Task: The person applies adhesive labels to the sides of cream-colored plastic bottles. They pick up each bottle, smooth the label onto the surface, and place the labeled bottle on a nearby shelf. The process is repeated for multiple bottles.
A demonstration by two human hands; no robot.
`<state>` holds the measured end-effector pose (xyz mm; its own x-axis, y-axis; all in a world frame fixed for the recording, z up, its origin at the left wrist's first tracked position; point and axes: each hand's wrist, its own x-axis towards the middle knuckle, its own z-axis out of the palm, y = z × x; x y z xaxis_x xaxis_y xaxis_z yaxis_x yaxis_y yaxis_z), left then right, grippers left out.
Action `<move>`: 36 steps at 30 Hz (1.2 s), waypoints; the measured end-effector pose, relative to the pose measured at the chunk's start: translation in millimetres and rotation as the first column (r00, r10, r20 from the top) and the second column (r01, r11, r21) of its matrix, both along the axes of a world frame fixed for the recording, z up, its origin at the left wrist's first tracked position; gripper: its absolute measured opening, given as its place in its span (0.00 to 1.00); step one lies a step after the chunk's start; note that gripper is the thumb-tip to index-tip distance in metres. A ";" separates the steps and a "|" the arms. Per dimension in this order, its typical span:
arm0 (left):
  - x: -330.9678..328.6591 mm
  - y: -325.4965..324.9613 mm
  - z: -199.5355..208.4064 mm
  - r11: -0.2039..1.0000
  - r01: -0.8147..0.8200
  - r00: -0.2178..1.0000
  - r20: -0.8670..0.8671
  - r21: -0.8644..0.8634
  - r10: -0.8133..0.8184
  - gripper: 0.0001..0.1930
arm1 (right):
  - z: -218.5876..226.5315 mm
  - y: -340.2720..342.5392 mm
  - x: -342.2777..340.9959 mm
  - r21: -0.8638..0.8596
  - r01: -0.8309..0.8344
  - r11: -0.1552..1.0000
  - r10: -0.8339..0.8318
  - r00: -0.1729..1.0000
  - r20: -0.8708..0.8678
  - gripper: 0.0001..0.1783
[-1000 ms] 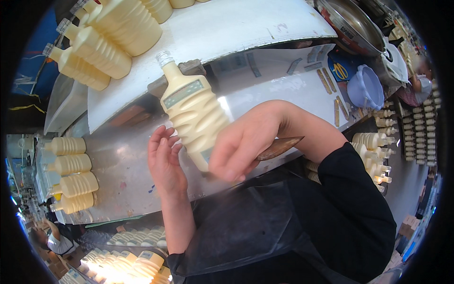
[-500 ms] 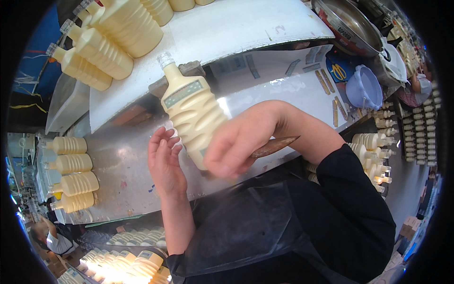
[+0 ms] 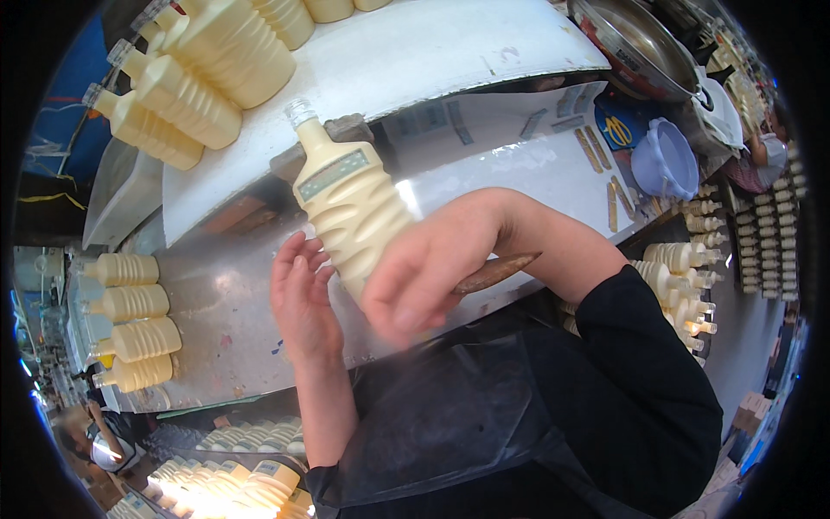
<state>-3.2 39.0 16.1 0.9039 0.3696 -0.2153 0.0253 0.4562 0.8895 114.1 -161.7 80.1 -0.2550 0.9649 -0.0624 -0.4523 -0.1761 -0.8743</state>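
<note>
A cream bottle [image 3: 353, 203] with wavy sides and a clear-wrapped neck lies tilted, its neck end at a dark block [image 3: 347, 128]. Near its shoulder sits a grey-green patterned strip label [image 3: 333, 175]. My left hand [image 3: 303, 290] is beside the bottle's left edge, palm up, fingers loosely bent and apart, holding nothing; whether its fingertips touch the bottle I cannot tell. Over the bottle's base, my right hand [image 3: 432, 272] is closed and partly blurred. A brown tapered tool [image 3: 497, 272], wooden-looking and pointed, sticks out of it toward my forearm.
Several cream bottles [image 3: 134, 320] lie at the table's left edge; more [image 3: 190, 95] stand on the white shelf [image 3: 432, 43] ahead. A light sheet [image 3: 510, 173] with strip labels is beyond my right hand. A lavender bucket [image 3: 664, 160] and a metal pan [image 3: 635, 43] stand at the right.
My right hand has moved slightly left and down across the bottle's base, and the brown tool has moved with it. My left hand and the bottle are nearly where they were.
</note>
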 end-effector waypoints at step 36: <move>70.2 -12.6 0.5 0.995 -0.041 0.999 -0.011 -0.087 0.040 0.15 | -43.6 9.6 32.5 0.006 0.967 0.253 -0.804 0.206 0.558 0.18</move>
<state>67.1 26.4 16.6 0.8864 0.3852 -0.2567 0.0136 0.5326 0.8463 146.6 -152.1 36.6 0.8900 0.4154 -0.1879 -0.1358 -0.1518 -0.9790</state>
